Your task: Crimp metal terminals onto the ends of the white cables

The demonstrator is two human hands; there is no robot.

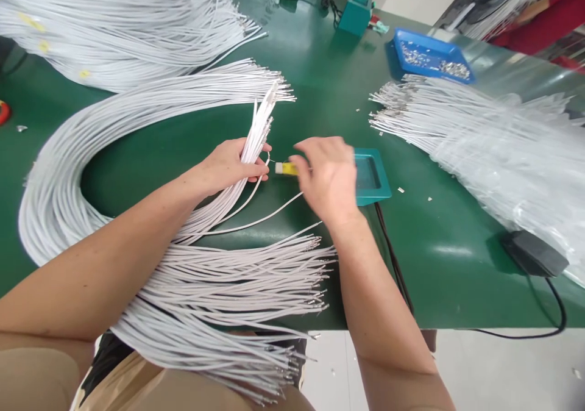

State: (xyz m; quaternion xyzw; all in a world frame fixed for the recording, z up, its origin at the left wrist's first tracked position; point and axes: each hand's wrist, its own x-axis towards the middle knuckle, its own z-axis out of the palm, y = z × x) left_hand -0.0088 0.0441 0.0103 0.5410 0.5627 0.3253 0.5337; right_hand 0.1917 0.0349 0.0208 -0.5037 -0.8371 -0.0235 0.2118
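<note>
My left hand [235,166] is wrapped round a bunch of white cables [259,124], whose ends point up and away. One cable end sticks out beside its fingertips. To the right, my right hand [326,173] is blurred, its thumb and fingers closed on a small yellow tool [287,168] with a pale tip facing the left hand. A single cable runs toward the right hand's wrist. Just behind that hand sits a teal tray-like box [381,179]. More white cables [256,277] lie beneath my forearms and curve round to the left.
Large white cable bundles [137,27] lie at the back left. At right, more cables [420,106] are partly under clear plastic [516,155]. A blue tray [434,57] holds small metal parts. A teal block [355,13] and a black pedal-like device [534,252] rest on the green table [439,289].
</note>
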